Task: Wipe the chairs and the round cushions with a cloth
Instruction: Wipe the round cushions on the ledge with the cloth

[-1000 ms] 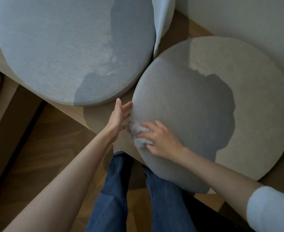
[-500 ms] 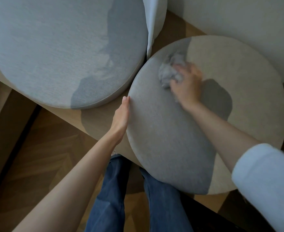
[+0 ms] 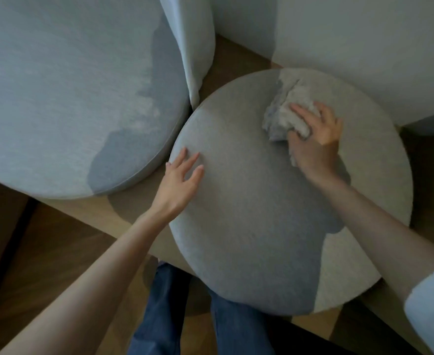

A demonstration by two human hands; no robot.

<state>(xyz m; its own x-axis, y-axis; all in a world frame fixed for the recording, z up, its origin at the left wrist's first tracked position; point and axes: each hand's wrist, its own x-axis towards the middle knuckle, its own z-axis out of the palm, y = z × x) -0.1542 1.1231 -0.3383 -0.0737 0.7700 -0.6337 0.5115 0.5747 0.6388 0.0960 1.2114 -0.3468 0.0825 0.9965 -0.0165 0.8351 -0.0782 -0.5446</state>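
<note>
A round beige-grey cushion (image 3: 256, 226) lies on a wooden bench in front of me. My right hand (image 3: 315, 134) grips a crumpled grey cloth (image 3: 285, 108) and presses it on the cushion's far right part. My left hand (image 3: 180, 180) rests flat on the cushion's left edge, fingers spread and straight. A second, larger pale blue round cushion (image 3: 64, 93) lies to the left, touching the first.
A wooden bench (image 3: 123, 216) carries both cushions. A white curtain (image 3: 190, 42) hangs between them at the back, and a white wall (image 3: 364, 42) stands behind. My legs in blue jeans (image 3: 159, 311) stand on the wooden floor below.
My right hand has swept the cloth from the cushion's near left edge up to its far right side. My left hand has shifted from the rim onto the cushion's top.
</note>
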